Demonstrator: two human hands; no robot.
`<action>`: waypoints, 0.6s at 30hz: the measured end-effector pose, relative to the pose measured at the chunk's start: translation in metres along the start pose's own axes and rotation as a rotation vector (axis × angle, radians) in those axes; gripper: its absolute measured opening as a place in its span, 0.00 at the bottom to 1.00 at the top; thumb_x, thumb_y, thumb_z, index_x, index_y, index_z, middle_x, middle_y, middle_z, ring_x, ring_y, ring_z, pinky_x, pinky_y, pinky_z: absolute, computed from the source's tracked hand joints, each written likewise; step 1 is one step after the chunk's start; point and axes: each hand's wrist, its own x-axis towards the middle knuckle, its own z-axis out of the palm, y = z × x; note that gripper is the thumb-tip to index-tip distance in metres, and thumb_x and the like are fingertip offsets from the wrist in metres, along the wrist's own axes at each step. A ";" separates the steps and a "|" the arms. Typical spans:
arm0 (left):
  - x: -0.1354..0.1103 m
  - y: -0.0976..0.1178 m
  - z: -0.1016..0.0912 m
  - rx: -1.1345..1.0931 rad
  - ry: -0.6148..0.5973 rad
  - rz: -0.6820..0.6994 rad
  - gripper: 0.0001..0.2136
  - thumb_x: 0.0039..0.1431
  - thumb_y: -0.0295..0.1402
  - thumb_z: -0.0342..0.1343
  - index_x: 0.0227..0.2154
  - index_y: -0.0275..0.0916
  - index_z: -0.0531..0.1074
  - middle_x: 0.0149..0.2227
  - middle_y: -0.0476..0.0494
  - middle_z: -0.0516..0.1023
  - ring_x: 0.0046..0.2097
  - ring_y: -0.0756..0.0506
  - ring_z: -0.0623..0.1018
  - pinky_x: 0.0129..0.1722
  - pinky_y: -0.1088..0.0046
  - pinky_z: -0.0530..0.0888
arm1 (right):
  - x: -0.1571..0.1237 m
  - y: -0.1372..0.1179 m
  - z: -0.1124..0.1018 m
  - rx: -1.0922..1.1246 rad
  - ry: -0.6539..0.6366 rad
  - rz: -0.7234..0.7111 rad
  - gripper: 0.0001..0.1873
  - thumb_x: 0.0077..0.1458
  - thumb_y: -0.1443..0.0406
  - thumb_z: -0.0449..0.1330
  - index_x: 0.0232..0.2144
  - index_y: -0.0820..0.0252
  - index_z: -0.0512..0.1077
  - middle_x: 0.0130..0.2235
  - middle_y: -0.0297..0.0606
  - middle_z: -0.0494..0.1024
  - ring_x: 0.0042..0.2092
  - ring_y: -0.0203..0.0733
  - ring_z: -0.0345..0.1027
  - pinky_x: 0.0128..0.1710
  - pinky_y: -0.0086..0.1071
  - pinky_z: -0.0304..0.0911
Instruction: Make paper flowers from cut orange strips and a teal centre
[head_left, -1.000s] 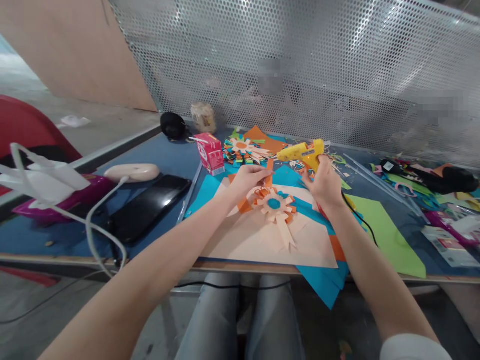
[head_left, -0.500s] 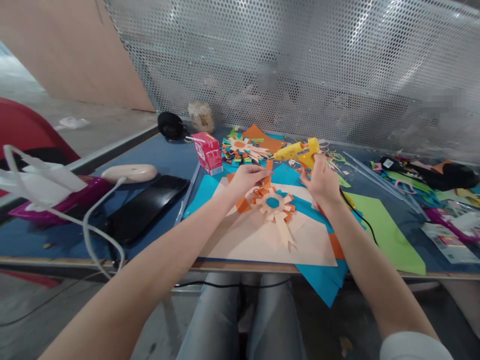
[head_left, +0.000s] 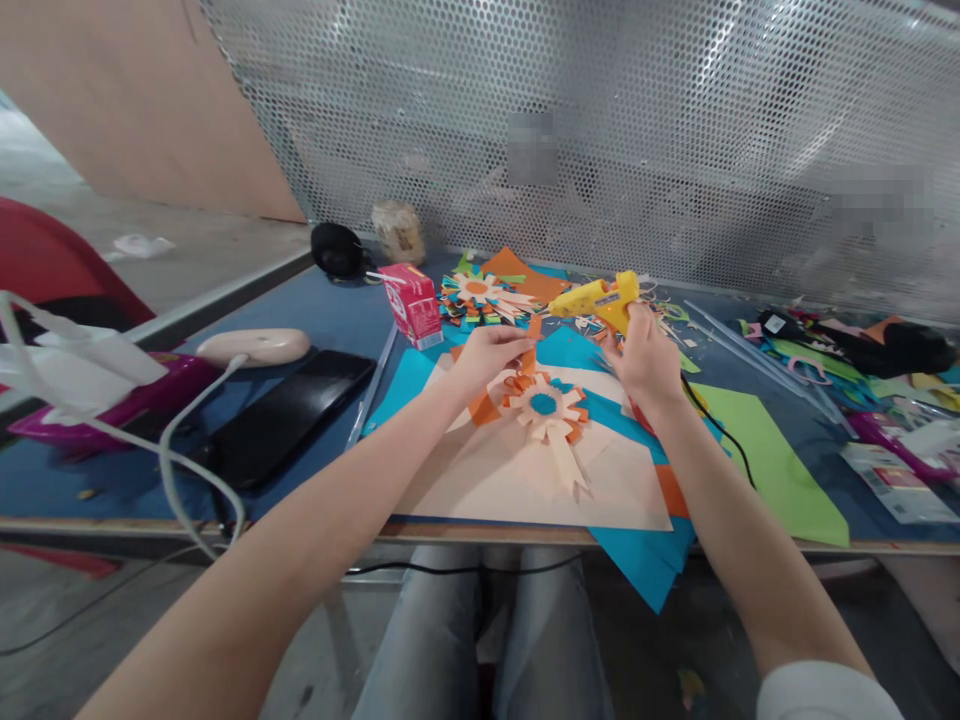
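Observation:
My left hand (head_left: 491, 355) pinches an orange paper strip (head_left: 535, 328) that stands up between its fingertips. In my right hand (head_left: 646, 355) is a yellow glue gun (head_left: 596, 299), its nozzle pointing left, close to the top of the strip. Below my hands lies a paper rosette (head_left: 545, 403) with a blue centre, a cream and orange fringe and a cream tail. It rests on a cream paper sheet (head_left: 525, 490). Behind my left hand sits another rosette (head_left: 478, 289) with an orange centre.
A pink drink carton (head_left: 412, 305) with a straw stands at the back left, beside a black phone (head_left: 296, 415) and a purple power strip (head_left: 112, 395). Green paper (head_left: 780, 465) and blue paper (head_left: 645, 570) lie at right. The gun's black cord (head_left: 720, 430) runs past my right wrist.
The glue gun's nozzle stays close to the orange strip, and both hands hold nearly the same place. The view has shifted very slightly.

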 end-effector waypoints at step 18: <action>0.004 -0.002 -0.003 -0.022 0.023 0.011 0.08 0.37 0.32 0.63 0.23 0.33 0.74 0.18 0.50 0.70 0.20 0.54 0.67 0.22 0.77 0.64 | -0.002 0.005 0.003 0.018 0.132 -0.013 0.20 0.52 0.63 0.50 0.46 0.69 0.58 0.44 0.56 0.70 0.44 0.52 0.68 0.32 0.37 0.66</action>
